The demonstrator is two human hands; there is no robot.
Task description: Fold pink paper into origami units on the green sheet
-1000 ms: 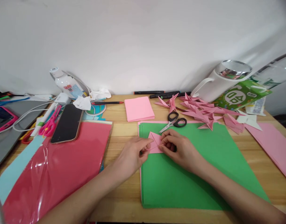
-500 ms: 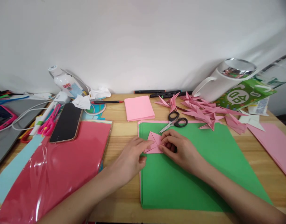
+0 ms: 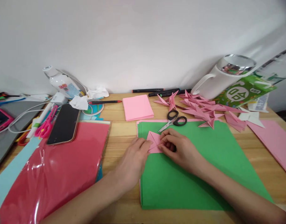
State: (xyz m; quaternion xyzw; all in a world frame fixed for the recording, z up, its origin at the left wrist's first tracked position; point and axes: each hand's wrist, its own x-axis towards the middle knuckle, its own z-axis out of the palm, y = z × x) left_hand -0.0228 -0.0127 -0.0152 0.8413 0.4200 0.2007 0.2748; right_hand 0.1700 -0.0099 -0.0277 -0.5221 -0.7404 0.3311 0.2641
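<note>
A small piece of folded pink paper [image 3: 154,139] with crossing creases lies on a stack of green paper [image 3: 194,183]. At its left edge is my left hand [image 3: 135,158], back upward, with the fingers closed against the paper; the thumb is hidden. My right hand [image 3: 179,147] pinches the paper's right edge between thumb and fingertips. Just beyond the fingers rest small black-handled scissors [image 3: 173,120]. Several folded pink paper pieces [image 3: 203,109] are heaped past them to the right. Behind the green paper sits a stack of square pink sheets [image 3: 137,107].
On the left are a phone [image 3: 63,124], red paper in a clear sleeve [image 3: 61,168], pink scissors [image 3: 46,124] and a white bottle [image 3: 63,84]. A white mug [image 3: 217,79] and green packet [image 3: 241,91] stand back right. Black markers [image 3: 165,92] lie along the wall.
My left hand has turned over more, its fingers closing down on the paper's left side. My right hand keeps its pinch. The view has shifted slightly.
</note>
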